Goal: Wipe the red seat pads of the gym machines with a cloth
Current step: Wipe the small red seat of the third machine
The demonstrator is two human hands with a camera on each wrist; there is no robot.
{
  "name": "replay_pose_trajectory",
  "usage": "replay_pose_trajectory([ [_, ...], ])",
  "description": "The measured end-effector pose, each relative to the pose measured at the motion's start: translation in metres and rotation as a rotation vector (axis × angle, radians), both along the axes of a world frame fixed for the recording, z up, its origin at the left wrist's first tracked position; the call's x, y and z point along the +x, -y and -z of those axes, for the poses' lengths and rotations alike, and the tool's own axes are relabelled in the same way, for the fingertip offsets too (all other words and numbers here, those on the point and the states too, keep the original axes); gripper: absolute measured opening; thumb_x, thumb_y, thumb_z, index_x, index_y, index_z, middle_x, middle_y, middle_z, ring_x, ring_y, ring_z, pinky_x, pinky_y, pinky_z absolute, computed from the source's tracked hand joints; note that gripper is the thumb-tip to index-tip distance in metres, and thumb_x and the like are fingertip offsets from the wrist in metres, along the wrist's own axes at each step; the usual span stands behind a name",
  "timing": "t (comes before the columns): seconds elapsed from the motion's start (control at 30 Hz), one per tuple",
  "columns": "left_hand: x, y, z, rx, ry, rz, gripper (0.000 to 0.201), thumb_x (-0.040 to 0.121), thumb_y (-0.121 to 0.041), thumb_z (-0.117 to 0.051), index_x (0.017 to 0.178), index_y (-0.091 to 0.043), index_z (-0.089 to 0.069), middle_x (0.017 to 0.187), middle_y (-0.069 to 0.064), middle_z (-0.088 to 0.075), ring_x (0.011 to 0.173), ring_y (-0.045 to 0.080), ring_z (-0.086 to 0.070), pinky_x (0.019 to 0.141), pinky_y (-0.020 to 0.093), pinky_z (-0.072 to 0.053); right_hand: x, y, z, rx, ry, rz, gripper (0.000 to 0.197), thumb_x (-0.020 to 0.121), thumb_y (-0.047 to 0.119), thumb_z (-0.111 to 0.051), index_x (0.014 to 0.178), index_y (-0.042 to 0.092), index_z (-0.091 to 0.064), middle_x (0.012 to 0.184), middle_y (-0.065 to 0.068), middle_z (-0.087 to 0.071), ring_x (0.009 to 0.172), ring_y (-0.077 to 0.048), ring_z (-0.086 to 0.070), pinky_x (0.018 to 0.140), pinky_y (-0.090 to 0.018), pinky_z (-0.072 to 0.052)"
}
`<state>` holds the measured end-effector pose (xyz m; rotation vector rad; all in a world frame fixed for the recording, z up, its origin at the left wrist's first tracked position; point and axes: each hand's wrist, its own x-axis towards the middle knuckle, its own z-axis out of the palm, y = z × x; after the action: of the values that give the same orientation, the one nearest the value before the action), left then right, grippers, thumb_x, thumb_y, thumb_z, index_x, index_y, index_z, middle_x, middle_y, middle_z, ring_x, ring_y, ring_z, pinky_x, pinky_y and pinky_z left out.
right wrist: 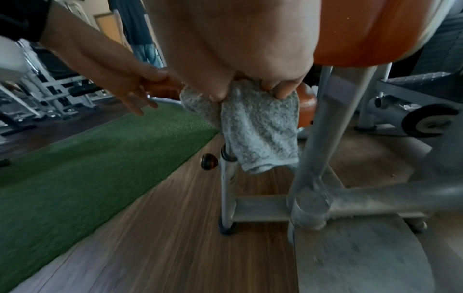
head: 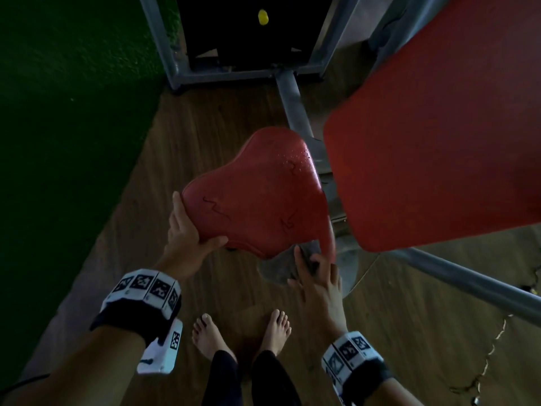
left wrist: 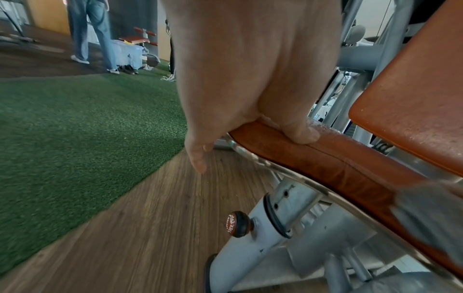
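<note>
Beside the green turf (head: 73,118), on the wood floor (head: 205,136), stands the gym machine's grey frame (head: 292,95). Its red back pad (head: 439,127) fills the upper right, long axis running up and away to the right. Just left of it sits the red seat pad (head: 257,191): a saddle shape, narrow end pointing away toward the weight stack, wide end toward the person. Its surface is textured, with cracked lines and water droplets near the far right edge. The left hand (head: 187,241) grips the near-left corner, thumb on top. The right hand (head: 316,276) clasps the grey cloth (head: 284,268) against the near-right edge; the cloth hangs down below.
</note>
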<state>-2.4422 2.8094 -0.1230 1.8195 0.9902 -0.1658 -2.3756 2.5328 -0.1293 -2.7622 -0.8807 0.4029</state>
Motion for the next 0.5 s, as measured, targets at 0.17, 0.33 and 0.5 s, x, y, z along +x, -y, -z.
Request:
replay_pose_trajectory([
  [0.17,0.002,0.001,0.001,0.032,0.009,-0.012,0.135,0.066,-0.036,-0.084,0.147,-0.030,0.024,0.157,0.012,0.001,0.143,0.036,-0.010,0.112,0.059,-0.022,0.022,-0.025,-0.001,0.031,0.010,-0.036,0.061,0.090,0.046,-0.038,0.145,0.018,-0.042,0.118,-0.005,-0.037,0.108,-0.024,-0.040,0.090,-0.044,-0.047],
  [0.33,0.003,0.000,0.000,0.023,-0.016,-0.009,0.134,0.066,-0.039,-0.083,0.146,-0.032,0.024,0.157,0.011,0.001,0.143,0.036,-0.009,0.111,0.061,-0.022,0.010,-0.028,-0.002,0.113,0.006,-0.029,0.058,0.086,0.037,-0.042,0.139,0.015,-0.048,0.107,-0.001,-0.036,0.089,-0.024,-0.050,0.071,-0.041,-0.054],
  [0.5,0.003,-0.001,0.001,0.030,-0.008,-0.017,0.136,0.063,-0.038,-0.084,0.147,-0.030,0.022,0.158,0.012,0.001,0.144,0.036,-0.009,0.112,0.059,-0.021,0.033,-0.055,0.000,0.164,-0.007,0.004,0.060,0.087,0.043,-0.034,0.137,0.015,-0.052,0.105,-0.004,-0.044,0.089,-0.024,-0.053,0.076,-0.039,-0.052],
])
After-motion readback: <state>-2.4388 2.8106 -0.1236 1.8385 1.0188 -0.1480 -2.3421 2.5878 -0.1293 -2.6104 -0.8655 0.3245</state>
